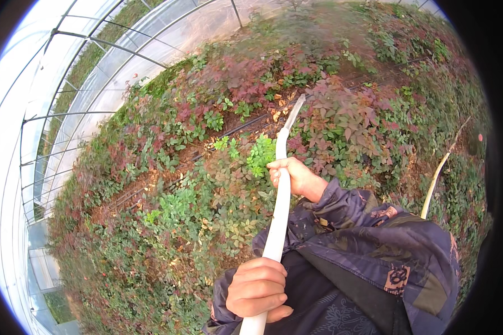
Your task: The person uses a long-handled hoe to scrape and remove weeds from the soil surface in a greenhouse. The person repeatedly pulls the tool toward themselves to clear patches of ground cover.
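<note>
A long white hose [276, 226] runs up the middle of the view, bending slightly near its far end. My right hand [291, 175] wraps around it farther up, with the fingers curled about its side. Lower down, my left hand [257, 289] grips the same hose from above, close to my body. From the hose's end projects a narrow, greyish, shiny tip [295, 112], pointing out over the plants. Past it, a blurred haze hangs over the foliage; I cannot tell for certain whether it is spray.
Dense rows of rose-like bushes [343, 109] with green and reddish leaves surround me. Thin black pipes [247, 124] lie along the soil between rows. A pale hose length [435, 180] runs through plants at the right. Metal greenhouse tubes [109, 44] and plastic sheeting [8, 167] stand at the left.
</note>
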### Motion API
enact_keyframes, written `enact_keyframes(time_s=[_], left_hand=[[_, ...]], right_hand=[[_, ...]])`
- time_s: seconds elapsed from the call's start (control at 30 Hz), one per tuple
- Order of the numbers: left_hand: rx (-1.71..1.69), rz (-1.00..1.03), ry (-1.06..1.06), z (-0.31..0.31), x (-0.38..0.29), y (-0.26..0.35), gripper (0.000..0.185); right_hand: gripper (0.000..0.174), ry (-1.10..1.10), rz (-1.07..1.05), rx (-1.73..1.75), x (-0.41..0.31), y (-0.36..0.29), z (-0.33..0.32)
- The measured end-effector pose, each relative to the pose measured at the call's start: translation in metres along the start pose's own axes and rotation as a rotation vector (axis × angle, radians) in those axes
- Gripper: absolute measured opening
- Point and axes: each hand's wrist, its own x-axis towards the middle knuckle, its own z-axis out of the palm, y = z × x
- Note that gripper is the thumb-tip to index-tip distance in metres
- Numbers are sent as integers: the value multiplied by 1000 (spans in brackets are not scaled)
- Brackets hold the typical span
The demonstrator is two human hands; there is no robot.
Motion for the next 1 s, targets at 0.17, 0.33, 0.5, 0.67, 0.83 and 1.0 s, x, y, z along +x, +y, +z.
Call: enact_keyframes(time_s=[0.17, 0.33, 0.5, 0.67, 0.83, 1.0], left_hand=[[1, 5, 5, 7, -4, -2, 29], [26, -24, 4, 11, -10, 2, 29], [123, -43, -33, 10, -16, 8, 29], [184, -59, -9, 12, -20, 14, 30], [240, -75, 7, 15, -25, 17, 30], [255, -103, -3, 15, -24, 18, 29]], right_hand=[[17, -30, 0, 3, -2, -8, -6], [16, -50, -6, -30, 5, -1, -9], [16, -83, 84, -49, 17, 19, -6], [21, -51, 188, -22, 29, 46, -3], [18, -67, 318, -18, 45, 66, -1], [17, -88, 358, 20, 49, 72, -3]])
